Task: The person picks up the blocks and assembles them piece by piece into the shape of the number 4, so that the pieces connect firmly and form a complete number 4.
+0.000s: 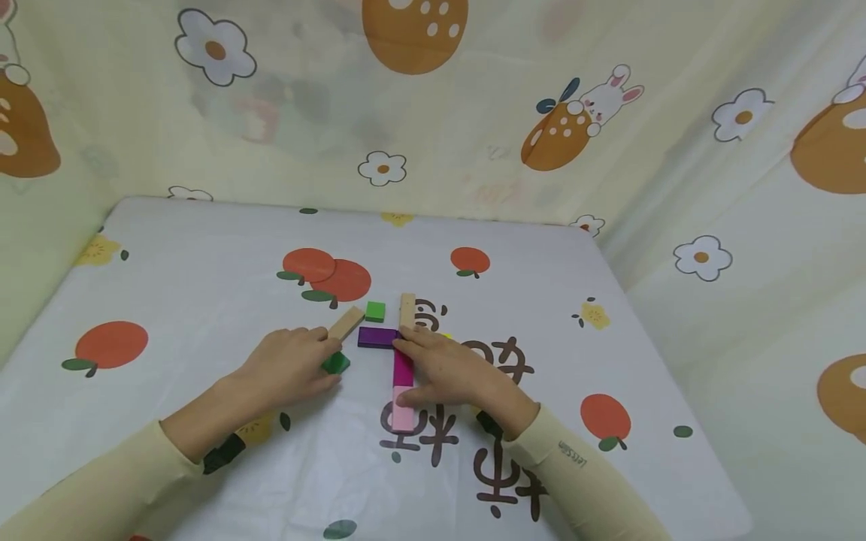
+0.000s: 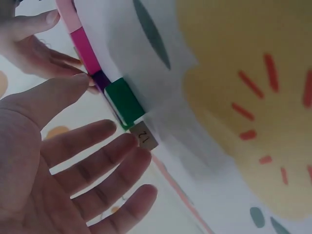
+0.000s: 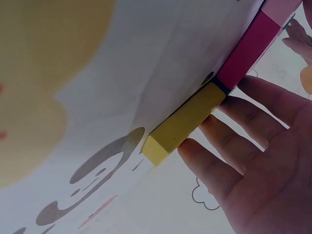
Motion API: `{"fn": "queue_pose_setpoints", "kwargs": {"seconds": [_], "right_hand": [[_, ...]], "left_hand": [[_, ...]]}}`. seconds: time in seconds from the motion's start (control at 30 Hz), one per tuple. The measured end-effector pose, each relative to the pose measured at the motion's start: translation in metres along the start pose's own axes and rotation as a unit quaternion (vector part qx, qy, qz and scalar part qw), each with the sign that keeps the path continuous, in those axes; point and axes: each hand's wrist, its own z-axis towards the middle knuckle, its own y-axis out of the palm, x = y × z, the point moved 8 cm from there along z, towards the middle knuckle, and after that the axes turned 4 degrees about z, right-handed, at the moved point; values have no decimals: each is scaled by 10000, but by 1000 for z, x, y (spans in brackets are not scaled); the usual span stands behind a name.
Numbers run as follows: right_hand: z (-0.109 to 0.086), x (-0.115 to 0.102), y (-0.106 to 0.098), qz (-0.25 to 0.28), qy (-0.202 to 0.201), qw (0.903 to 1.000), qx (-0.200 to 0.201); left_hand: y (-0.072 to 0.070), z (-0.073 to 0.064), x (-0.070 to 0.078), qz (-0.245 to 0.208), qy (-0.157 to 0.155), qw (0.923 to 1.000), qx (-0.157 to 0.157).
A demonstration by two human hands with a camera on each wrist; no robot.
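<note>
My left hand lies beside a dark green block and a plain wooden block, its fingers loosely extended. In the left wrist view, the fingertips are right at the green block and the wooden end marked 12. My right hand rests along a row of blocks, fingers fairly straight. Its thumb overlaps the pink block; beside it lie the magenta block and the purple block. In the right wrist view, fingertips touch a yellow block, mostly hidden from the head view.
A light green cube sits beyond the purple block. Another wooden block stands out past the right fingertips. The white tablecloth has printed fruit and lettering, and patterned curtains close in the table's back and sides.
</note>
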Motion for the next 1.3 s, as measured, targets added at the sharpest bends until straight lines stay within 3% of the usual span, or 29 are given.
{"fn": "queue_pose_setpoints", "kwargs": {"seconds": [0.3, 0.67, 0.97, 1.3], "right_hand": [[-1, 0, -1, 95, 38, 9999, -18], [-1, -1, 0, 109, 61, 9999, -25], [-1, 0, -1, 142, 69, 9999, -32], [-1, 0, -1, 118, 48, 9999, -11]], "left_hand": [[18, 8, -1, -151, -49, 9988, -456], [13, 7, -8, -116, 38, 9995, -280], [12, 7, -8, -28, -45, 9987, -502], [12, 12, -13, 75, -34, 9994, -347]]}}
